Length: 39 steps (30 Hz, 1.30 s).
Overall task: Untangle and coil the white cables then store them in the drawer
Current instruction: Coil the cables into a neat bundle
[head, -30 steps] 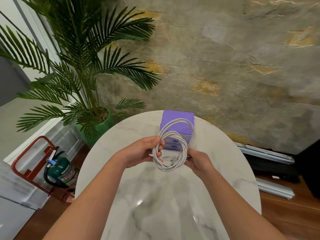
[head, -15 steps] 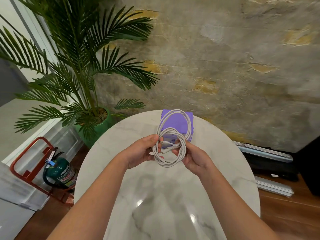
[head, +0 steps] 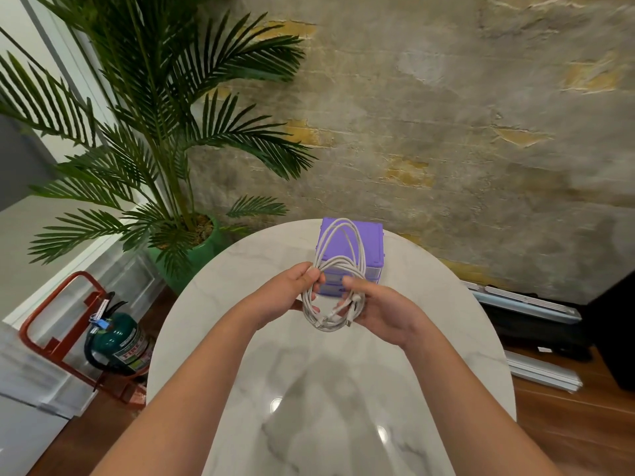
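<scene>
– Marble table (head: 240, 338), rough plaster wall, palm (head: 165, 132) beside?
– Yes. White cables (head: 338, 269), looped, held above it before the purple drawer box (head: 369, 242); left hand (head: 292, 290) pinches, right hand (head: 378, 310) grips them.

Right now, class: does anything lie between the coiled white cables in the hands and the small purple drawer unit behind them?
Nothing visible does. The coiled white cables, held by the left hand and right hand, hang just before the small purple drawer unit; its drawers look closed.

drawer unit (head: 372, 242) front (mostly) hidden behind cables (head: 338, 269).
</scene>
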Motion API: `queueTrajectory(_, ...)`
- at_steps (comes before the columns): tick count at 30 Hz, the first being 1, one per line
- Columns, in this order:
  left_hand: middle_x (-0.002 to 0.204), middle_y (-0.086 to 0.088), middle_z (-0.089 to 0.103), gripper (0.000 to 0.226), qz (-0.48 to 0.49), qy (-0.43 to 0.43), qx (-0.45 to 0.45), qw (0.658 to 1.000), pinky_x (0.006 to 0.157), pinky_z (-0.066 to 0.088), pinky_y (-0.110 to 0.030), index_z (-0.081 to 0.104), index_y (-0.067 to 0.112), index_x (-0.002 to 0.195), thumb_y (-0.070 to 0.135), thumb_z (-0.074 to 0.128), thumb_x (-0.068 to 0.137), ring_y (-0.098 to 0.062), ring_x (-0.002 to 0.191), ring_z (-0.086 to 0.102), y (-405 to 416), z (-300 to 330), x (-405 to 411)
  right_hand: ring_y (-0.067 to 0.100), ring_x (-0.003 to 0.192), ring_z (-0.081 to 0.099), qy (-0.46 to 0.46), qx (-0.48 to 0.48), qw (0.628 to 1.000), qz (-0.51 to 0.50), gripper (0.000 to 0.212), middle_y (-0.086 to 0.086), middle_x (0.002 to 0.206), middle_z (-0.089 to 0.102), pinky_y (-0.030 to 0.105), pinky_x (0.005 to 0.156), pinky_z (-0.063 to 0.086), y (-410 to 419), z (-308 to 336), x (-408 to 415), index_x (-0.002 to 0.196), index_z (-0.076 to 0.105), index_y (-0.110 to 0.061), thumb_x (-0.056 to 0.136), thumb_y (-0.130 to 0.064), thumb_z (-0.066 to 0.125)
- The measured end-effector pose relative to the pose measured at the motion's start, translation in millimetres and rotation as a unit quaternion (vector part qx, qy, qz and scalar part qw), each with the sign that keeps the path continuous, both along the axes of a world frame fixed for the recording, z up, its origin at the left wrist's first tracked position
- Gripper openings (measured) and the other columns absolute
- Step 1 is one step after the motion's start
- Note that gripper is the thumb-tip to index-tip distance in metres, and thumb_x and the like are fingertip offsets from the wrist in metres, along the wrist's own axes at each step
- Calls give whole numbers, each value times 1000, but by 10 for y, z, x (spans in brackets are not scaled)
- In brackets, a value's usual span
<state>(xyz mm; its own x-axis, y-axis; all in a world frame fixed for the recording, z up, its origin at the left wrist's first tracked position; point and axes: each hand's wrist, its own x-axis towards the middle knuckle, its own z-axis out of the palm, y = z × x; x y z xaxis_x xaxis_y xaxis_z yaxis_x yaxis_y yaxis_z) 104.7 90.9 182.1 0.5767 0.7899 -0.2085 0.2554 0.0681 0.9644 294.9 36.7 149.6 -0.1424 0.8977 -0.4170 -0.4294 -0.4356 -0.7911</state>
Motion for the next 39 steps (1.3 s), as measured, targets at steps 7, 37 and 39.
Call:
queueTrajectory(7,82,9,52,19,-6,87,144,986,78,50,-35,56,23,95,26,40,103,-7,73,51,7,-54,64,25,72,59,-238,-10,971,-27,44,14,85,56,38,66,50,31,-90,-148,107,59,5,67,-5,76)
queueTrajectory(37,92,4,44,14,89,165,238,953,73,49,-32,51,19,98,26,39,103,-15,84,49,126,-308,23,21,63,48,-461,0,886,49,29,1,76,48,38,64,50,-102,-84,-428,86,54,-14,102,-29,36)
queueTrajectory(39,99,-1,47,20,108,176,236,950,76,51,-33,53,13,102,27,39,103,-20,92,51,165,-323,-21,19,60,43,-416,47,908,27,32,-1,71,45,31,61,42,-137,-108,-442,78,52,-17,102,-33,38)
